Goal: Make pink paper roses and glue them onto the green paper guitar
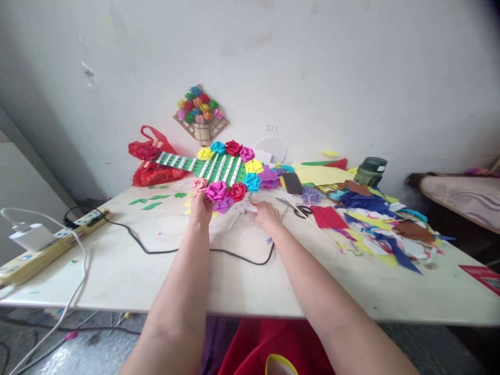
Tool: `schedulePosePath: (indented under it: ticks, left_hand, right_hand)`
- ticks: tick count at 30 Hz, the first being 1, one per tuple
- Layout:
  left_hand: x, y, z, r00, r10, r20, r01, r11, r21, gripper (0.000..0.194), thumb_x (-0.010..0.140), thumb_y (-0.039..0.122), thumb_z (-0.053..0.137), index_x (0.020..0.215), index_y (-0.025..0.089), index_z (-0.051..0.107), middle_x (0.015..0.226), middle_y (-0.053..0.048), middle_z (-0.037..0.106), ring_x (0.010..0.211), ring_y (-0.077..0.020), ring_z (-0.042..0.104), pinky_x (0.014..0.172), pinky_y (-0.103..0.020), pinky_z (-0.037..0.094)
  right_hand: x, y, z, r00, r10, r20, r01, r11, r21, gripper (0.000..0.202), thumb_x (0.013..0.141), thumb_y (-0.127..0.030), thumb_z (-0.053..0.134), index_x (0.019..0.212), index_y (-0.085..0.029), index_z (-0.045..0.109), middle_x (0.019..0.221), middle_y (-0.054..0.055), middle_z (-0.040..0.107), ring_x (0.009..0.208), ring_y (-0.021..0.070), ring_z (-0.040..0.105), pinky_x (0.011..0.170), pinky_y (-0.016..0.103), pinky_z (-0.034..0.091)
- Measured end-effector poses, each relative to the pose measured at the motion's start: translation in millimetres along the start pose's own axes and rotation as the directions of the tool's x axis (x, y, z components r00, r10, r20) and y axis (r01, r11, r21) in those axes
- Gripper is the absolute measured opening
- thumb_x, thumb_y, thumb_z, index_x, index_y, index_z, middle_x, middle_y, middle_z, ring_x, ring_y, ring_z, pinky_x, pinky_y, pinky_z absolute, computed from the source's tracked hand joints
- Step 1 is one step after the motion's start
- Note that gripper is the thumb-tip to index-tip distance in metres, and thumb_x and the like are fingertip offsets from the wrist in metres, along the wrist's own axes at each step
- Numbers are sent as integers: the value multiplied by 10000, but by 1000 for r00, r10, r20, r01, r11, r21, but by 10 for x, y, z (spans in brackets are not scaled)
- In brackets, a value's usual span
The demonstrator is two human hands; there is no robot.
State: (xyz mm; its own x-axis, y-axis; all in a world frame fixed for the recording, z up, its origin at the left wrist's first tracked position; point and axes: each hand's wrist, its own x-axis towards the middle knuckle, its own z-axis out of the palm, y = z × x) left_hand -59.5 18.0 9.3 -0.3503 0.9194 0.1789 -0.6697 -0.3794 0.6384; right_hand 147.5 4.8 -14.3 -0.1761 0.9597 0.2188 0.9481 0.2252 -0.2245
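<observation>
My left hand (201,209) is closed on the near edge of a guitar-shaped craft (203,167), by a light pink paper flower (199,185). The craft has a green body and neck with white strips, and its rim carries several paper flowers, such as a magenta one (217,191) and a blue one (252,182). To the right of it, my right hand (267,215) is closed on what looks like a white hot glue gun (245,206), whose black cord (234,256) runs left across the table. My right fingers are partly hidden.
A yellow power strip (58,245) lies at left, near green paper leaves (150,206). A red plastic bag (158,174) is behind the craft's neck. Scissors (303,211), a wooden stick (318,229), a phone (292,183), paper scraps (375,208) and a dark bottle (371,172) lie right.
</observation>
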Motion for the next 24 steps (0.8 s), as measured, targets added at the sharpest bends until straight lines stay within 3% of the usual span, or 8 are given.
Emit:
schedulePosePath:
  ticks: [7, 12, 18, 21, 23, 24]
  left_hand:
    - [-43, 37, 10, 997, -72, -14, 73, 995, 71, 159, 619, 101, 617, 706, 181, 510, 492, 76, 500, 403, -58, 481, 437, -162, 465]
    - [-57, 37, -101, 988, -124, -90, 132, 987, 89, 88, 644, 102, 554, 705, 163, 537, 487, 45, 533, 418, -94, 531, 463, -209, 502]
    - [-74, 37, -204, 978, -163, -133, 179, 977, 118, 133, 645, 121, 539, 772, 156, 556, 529, 16, 585, 458, -135, 586, 476, -252, 524]
    - [-73, 64, -197, 977, -161, -143, 176, 980, 98, 146, 638, 117, 543, 777, 160, 558, 578, -2, 618, 500, -146, 610, 500, -267, 538]
    - [-70, 82, -178, 980, -150, -132, 161, 984, 75, 159, 633, 114, 546, 783, 162, 563, 606, -8, 631, 525, -150, 619, 512, -270, 541]
    - [-71, 89, -164, 981, -147, -124, 156, 986, 65, 159, 631, 114, 547, 781, 164, 561, 603, -5, 627, 523, -146, 616, 514, -267, 539]
  right_hand:
    - [-58, 27, -54, 988, 28, -154, -33, 999, -32, 389, 843, -382, 493, 1111, -126, 611, 1139, 163, 591, 1101, 301, 498, 901, 388, 375]
    - [-56, 131, -44, 967, 43, -251, -37, 999, 27, 337, 864, -350, 481, 1073, -135, 634, 1109, 146, 625, 1078, 273, 519, 900, 367, 356]
    - [-28, 145, -24, 951, 43, -307, -9, 994, 109, 246, 853, -277, 503, 957, -131, 671, 1019, 128, 666, 1033, 257, 560, 885, 350, 381]
    - [-64, -29, -38, 938, 30, -346, 74, 956, 283, 182, 830, -252, 524, 857, -157, 677, 955, 107, 676, 941, 234, 606, 805, 330, 434]
    - [-98, -226, -27, 966, 70, -247, 74, 845, 529, 161, 806, -260, 551, 840, -157, 670, 893, 94, 681, 796, 203, 636, 706, 308, 467]
    - [-114, -337, -15, 988, 77, -137, 37, 737, 675, 175, 796, -273, 565, 874, -149, 662, 819, 81, 680, 705, 189, 637, 637, 299, 475]
